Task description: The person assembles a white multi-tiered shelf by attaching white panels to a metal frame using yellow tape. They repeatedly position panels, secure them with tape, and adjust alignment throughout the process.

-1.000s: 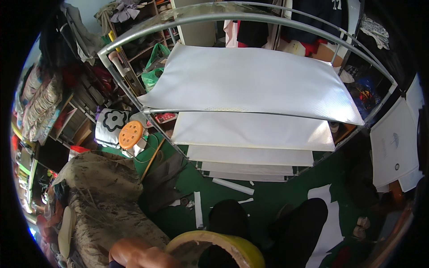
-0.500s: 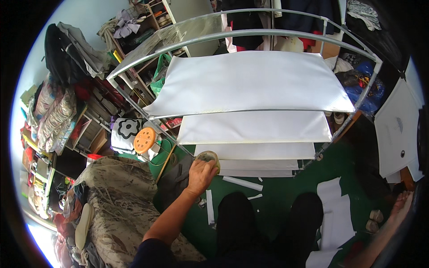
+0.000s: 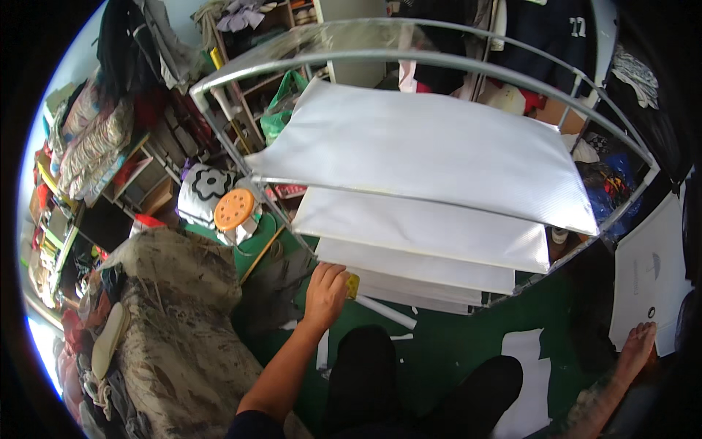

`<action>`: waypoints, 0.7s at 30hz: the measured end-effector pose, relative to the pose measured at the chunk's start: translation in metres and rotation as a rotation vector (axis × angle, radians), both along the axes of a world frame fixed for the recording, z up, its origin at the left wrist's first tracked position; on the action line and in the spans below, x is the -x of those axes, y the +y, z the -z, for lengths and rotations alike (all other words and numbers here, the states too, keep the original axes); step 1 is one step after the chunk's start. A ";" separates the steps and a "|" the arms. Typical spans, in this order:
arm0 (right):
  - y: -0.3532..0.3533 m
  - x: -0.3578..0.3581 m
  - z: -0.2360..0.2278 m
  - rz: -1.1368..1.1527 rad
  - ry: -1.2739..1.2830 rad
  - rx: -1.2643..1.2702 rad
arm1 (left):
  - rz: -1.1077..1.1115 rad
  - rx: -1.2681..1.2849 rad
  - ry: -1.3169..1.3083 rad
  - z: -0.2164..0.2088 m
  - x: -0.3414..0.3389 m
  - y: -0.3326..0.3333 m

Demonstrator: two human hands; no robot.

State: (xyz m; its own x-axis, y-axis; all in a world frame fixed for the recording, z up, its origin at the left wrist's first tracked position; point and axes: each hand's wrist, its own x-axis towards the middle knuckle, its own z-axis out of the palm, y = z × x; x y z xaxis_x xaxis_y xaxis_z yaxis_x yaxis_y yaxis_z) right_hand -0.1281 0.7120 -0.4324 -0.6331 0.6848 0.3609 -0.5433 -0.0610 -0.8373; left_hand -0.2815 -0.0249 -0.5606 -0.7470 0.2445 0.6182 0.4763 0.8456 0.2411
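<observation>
My left hand (image 3: pixel 326 294) is closed around a roll of yellowish tape (image 3: pixel 352 286), just below the left front of a metal-tube rack (image 3: pixel 256 200). White sheet-covered shelves (image 3: pixel 431 146) span this rack in several tiers. At the far right, my right hand (image 3: pixel 636 350) is raised with its fingers stretched toward the lower edge of a white panel (image 3: pixel 647 274). Nothing shows in that hand; whether it touches the panel, I cannot tell.
White paper pieces (image 3: pixel 528 380) and a white strip (image 3: pixel 387 313) lie on the green floor (image 3: pixel 439 344). A brown patterned cover (image 3: pixel 183 322) is draped at left, with an orange round stool (image 3: pixel 234 209) beyond. Cluttered shelves and hanging clothes (image 3: pixel 139 44) stand behind.
The view has tilted and shifted. The tape roll has turned from showing its round side to its edge. My right hand has moved inward from the right rim, up to the white panel.
</observation>
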 end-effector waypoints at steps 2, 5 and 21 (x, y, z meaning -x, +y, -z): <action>-0.021 0.016 -0.016 -0.115 0.004 0.013 | 0.034 -0.042 -0.063 0.033 0.012 -0.014; -0.018 0.019 -0.021 -0.351 0.008 -0.032 | -0.012 -0.256 0.013 0.035 0.017 -0.015; -0.061 0.070 -0.014 -0.255 -0.080 0.016 | 0.735 -1.349 0.404 -0.216 -0.110 0.127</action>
